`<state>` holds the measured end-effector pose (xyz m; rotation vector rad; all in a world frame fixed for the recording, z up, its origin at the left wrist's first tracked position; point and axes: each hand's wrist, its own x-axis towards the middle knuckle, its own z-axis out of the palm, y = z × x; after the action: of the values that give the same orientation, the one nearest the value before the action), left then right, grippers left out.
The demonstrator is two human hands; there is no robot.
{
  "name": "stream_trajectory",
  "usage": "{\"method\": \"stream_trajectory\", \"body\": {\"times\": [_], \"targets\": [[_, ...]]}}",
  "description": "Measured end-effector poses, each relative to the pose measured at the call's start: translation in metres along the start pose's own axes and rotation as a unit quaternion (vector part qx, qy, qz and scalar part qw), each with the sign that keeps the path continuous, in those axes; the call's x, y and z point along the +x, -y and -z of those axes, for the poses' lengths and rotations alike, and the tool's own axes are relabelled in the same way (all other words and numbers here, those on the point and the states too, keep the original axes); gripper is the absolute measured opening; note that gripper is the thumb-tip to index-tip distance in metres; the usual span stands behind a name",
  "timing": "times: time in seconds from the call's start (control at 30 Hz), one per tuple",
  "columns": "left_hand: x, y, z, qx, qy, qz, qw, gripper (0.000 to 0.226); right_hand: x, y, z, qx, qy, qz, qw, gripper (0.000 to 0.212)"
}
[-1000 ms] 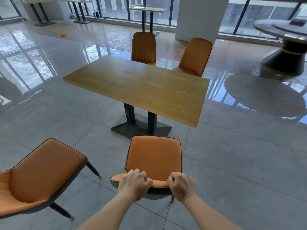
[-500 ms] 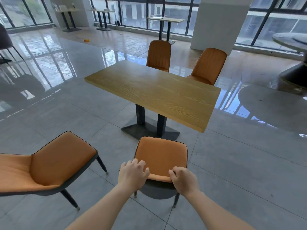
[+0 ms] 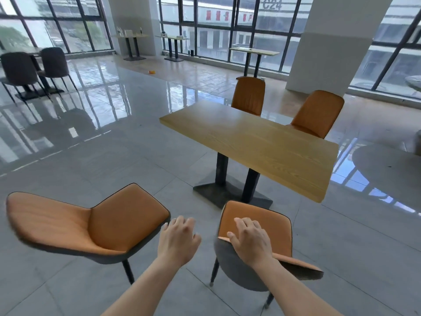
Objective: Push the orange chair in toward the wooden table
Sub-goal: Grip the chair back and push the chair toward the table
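**Right hand over the chair back, left hand free**

The orange chair (image 3: 262, 222) stands at lower centre-right of the frame, on the near side of the wooden table (image 3: 250, 142). Its seat faces the table and its front edge lies close to the table's dark base (image 3: 218, 192), with the tabletop's near edge above and beyond it. The backrest is nearest the camera, its grey shell turned toward the person.

The right hand (image 3: 249, 241) lies over the top edge of that backrest, palm down, fingers loosely bent and a little apart, thumb out to the left. It clamps nothing; whether the palm actually touches the edge cannot be told.

The left hand (image 3: 178, 240) hangs in the air left of the chair, fingers relaxed and spread, holding nothing.

A second orange chair (image 3: 91, 224) stands at lower left, turned sideways, apart from the table. Two further orange chairs (image 3: 249, 96) sit at the table's far side. Dark chairs (image 3: 22, 67) stand at upper left on the glossy grey floor (image 3: 114, 144).
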<state>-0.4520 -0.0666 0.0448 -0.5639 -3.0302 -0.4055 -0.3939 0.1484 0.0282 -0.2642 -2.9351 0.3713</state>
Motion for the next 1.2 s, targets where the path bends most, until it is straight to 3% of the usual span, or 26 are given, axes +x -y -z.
{"method": "stream_trajectory", "body": {"times": [0.37, 0.7, 1.0, 1.2], "targets": [[-0.056, 0.231, 0.088, 0.052, -0.083, 0.098, 0.990, 0.032, 0.031, 0.242, -0.046, 0.075, 0.056, 0.064, 0.994, 0.056], [-0.045, 0.357, 0.132, 0.091, -0.107, 0.167, 0.976, 0.035, 0.092, 0.387, -0.087, 0.130, 0.116, 0.141, 0.975, 0.059], [0.022, 0.472, 0.112, 0.124, -0.030, 0.181, 0.975, 0.031, 0.164, 0.466, -0.166, 0.183, 0.186, 0.166, 0.951, 0.056], [0.059, 0.520, 0.100, 0.157, 0.055, 0.090, 0.982, 0.030, 0.198, 0.507, -0.191, 0.188, 0.225, 0.171, 0.941, 0.054]]}}
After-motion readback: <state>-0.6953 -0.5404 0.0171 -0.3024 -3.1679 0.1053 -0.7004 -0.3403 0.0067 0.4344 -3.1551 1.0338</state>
